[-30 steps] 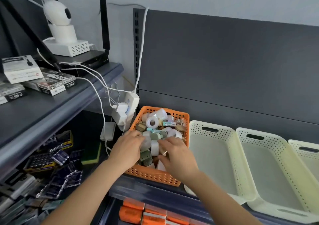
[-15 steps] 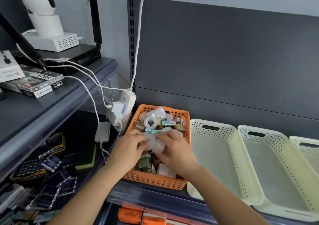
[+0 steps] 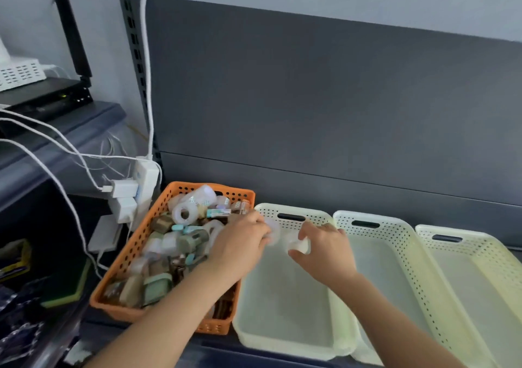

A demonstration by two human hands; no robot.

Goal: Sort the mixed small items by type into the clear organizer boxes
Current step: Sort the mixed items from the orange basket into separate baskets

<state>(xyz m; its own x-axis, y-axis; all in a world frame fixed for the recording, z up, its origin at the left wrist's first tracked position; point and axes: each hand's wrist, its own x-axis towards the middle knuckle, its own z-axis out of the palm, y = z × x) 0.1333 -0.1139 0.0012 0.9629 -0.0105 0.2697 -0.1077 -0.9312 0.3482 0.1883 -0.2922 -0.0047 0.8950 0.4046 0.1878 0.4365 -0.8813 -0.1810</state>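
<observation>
Both hands have left the basket [image 3: 124, 266] and now hang over the first bin [image 3: 282, 305], near its far end. The left hand [image 3: 243, 243] has its grip closed on a clear roll [image 3: 272, 230], blurred and mostly hidden by the fingers. The right hand [image 3: 324, 251] pinches a white roll [image 3: 299, 245] between thumb and curled fingers.

The left forearm covers the basket's near right corner. The small things heaped in the basket are too blurred to name. The third bin [image 3: 480, 257] is cut off at the right edge of the view.

Basket, first bin, second bin [image 3: 389, 223] and third bin stand side by side on a dark shelf, the basket at its left end, against a grey back panel [image 3: 310, 99]. White cables [image 3: 56, 147] run to a plug block [image 3: 144, 175] just beyond the basket's far left corner.
</observation>
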